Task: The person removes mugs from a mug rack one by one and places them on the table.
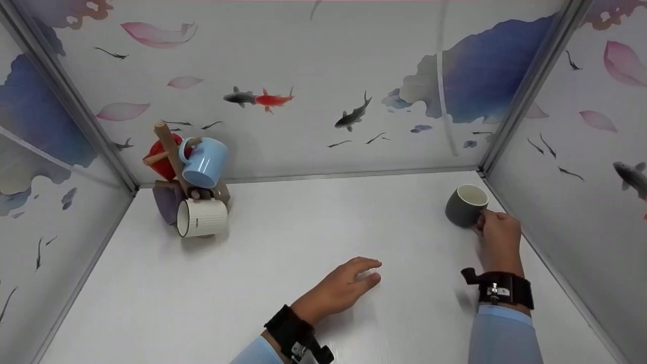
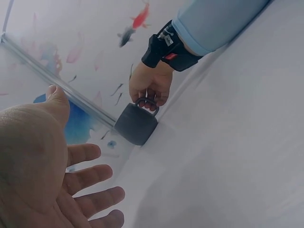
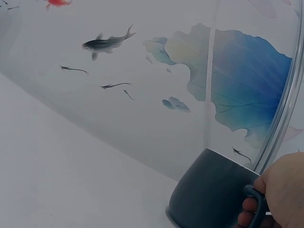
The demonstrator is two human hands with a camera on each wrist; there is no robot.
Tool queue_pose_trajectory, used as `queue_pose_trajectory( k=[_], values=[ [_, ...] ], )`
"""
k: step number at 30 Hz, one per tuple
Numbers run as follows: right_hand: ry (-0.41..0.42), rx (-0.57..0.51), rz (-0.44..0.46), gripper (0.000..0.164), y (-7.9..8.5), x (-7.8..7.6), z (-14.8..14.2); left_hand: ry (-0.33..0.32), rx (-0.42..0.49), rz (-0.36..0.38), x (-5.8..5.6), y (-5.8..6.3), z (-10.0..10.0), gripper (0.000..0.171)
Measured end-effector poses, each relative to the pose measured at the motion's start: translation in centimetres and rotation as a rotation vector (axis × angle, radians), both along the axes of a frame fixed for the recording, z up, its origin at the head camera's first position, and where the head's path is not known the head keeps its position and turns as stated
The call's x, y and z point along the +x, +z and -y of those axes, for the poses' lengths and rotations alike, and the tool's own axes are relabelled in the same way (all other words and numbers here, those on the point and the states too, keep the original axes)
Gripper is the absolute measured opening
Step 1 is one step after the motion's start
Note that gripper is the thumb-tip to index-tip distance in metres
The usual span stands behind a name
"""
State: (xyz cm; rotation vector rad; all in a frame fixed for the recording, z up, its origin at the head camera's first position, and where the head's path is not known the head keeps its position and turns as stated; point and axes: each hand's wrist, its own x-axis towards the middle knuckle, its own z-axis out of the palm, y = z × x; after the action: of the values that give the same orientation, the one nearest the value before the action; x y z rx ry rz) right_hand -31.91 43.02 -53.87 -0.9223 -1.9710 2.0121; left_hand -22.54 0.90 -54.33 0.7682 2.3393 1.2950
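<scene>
A dark grey mug with a pale inside is near the back right corner of the white table. My right hand grips it by its handle; in the right wrist view the fingers curl through the handle. From the left wrist view the mug appears upside-down because of the camera's angle. My left hand hovers over the middle of the table, holding nothing, its fingers spread and loosely bent.
A wooden mug rack stands at the back left, bearing a red mug, a light blue mug, a purple mug and a cream mug. Printed walls enclose the table at the back and sides.
</scene>
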Motion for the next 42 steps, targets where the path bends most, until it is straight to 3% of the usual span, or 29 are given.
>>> queue_pose_trajectory(
  k=[4, 10, 16, 21, 29, 42],
  values=[
    [-0.001, 0.001, 0.013, 0.033, 0.0, 0.3, -0.2, 0.003, -0.011, -0.002, 0.2, 0.2, 0.1, 0.070],
    [0.020, 0.095, 0.069, 0.030, 0.3, 0.4, -0.1, -0.004, -0.016, -0.002, 0.3, 0.2, 0.0, 0.068],
    [0.046, 0.159, 0.110, 0.037, 0.5, 0.3, -0.2, -0.012, -0.005, 0.016, 0.4, 0.2, 0.0, 0.062],
    [0.065, 0.146, 0.112, 0.040, 0.5, 0.4, -0.4, -0.013, -0.001, 0.025, 0.4, 0.2, 0.0, 0.059],
    [0.069, 0.299, 0.161, 0.059, 0.6, -0.1, -0.8, -0.012, 0.012, 0.019, 0.4, 0.1, -0.1, 0.058],
    [0.013, 0.396, 0.148, 0.058, 3.3, 0.2, -0.3, -0.012, 0.020, 0.025, 0.1, 0.3, 0.2, 0.059]
  ],
)
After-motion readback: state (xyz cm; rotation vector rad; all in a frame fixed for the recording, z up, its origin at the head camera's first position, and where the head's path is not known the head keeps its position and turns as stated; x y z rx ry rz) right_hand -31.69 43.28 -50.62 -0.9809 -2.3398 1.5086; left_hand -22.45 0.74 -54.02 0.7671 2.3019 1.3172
